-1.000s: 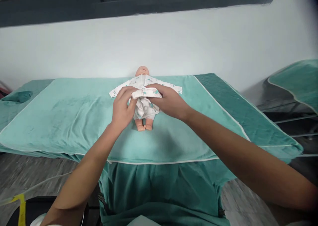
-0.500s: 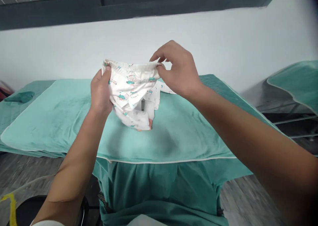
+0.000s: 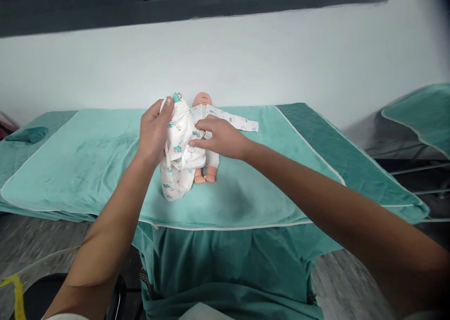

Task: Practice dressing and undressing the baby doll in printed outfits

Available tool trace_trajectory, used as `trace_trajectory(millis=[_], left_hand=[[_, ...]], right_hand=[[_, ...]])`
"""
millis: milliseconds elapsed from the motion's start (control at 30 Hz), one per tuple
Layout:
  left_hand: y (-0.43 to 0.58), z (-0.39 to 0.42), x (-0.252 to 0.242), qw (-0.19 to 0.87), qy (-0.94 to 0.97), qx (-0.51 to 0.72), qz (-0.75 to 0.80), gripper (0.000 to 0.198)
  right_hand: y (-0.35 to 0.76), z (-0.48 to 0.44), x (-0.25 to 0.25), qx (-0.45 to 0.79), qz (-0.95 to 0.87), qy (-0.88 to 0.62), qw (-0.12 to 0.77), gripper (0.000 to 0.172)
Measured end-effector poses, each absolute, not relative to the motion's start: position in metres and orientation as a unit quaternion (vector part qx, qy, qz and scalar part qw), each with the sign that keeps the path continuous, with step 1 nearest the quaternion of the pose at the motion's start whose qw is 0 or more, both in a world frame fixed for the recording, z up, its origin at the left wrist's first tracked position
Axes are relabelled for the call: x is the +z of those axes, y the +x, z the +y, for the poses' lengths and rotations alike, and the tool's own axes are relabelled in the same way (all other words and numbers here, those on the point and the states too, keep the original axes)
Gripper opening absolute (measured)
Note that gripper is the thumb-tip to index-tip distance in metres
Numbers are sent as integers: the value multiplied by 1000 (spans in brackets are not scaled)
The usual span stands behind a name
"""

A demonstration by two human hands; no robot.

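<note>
Infant trousers [image 3: 178,135], 9 o'clock from centre: white ground, scattered teal motifs, fine reddish line figures.
Doll's jacket [image 3: 239,121], sleeve at 1 o'clock: white, small teal print.
Baby doll [image 3: 202,99], head at 11 o'clock: plain peach-pink.
Bedspread [image 3: 105,156], 9 o'clock: pale aqua, white piping [image 3: 232,228].
Undercover [image 3: 337,144], 3 o'clock: deeper teal.
Wall [image 3: 316,57], 1 o'clock: white.
Window frame [image 3: 211,11], 12 o'clock: dark grey.
Floor [image 3: 337,282], 5 o'clock: streaked grey.
Tape [image 3: 18,301], 8 o'clock: bright yellow.
</note>
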State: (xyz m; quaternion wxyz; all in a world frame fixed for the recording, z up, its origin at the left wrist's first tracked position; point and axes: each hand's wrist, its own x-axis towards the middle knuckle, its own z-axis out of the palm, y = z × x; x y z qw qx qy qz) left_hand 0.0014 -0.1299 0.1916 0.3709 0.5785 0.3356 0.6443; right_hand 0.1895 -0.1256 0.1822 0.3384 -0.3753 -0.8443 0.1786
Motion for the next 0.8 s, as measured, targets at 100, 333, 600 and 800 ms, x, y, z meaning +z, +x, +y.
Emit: trace_trajectory(millis=[100,333,600,800], left_hand=[[-7,-125,191,255,626,650,348,37],[-6,-137,207,291,705,559,325,28],[-3,-128,200,244,763,487,349,23],[3,-120,193,199,750,505,379,32]], right_hand=[[190,-126,191,199,-819,-366,394,19],[194,-131,201,253,-819,-333,393,21],[207,-131,214,220,-797,-375,420,22],[213,-126,212,282,-815,-399,312,31]])
